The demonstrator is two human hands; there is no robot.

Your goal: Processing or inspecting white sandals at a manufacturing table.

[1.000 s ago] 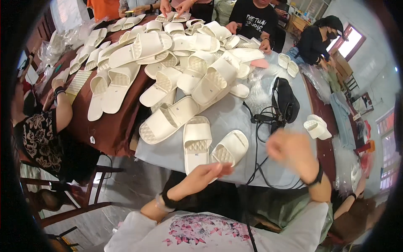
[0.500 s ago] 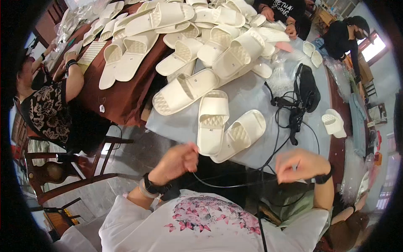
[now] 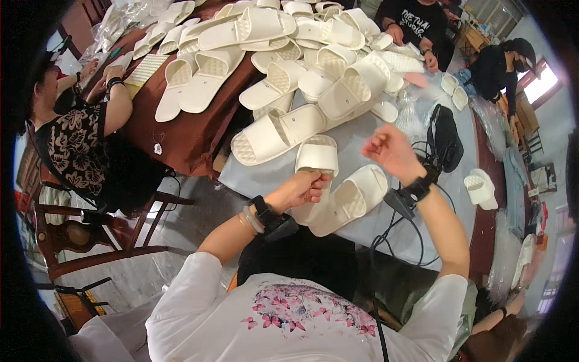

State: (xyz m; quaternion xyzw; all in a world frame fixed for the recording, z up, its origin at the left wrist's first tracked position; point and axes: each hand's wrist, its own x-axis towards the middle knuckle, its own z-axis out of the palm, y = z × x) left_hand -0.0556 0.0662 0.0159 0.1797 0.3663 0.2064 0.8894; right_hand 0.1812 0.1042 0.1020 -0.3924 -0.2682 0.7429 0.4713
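My left hand (image 3: 306,188) is closed in a pinch over a cream slide slipper (image 3: 318,155) at the table's near edge. Whatever its fingers hold, if anything, is too small to make out. That slipper's strap shows beyond my fingers, and the hand covers part of its sole. Beside it on the right lies a second slipper (image 3: 362,192), partly under the first. Above and beyond this one is my right hand (image 3: 389,148), raised, its fingers curled and slightly blurred. I cannot see what is between them.
A large heap of cream slippers (image 3: 274,130) covers the table's far side. Right of my right hand lie a black pouch (image 3: 445,140) and tangled black cables (image 3: 386,236). One slipper (image 3: 480,189) lies far right. People work at the left and beyond the table; a wooden chair (image 3: 75,234) stands left.
My left hand has moved forward and right onto the near slipper. My right hand has swung forward and left over the table. The thin strand seen between them is no longer visible.
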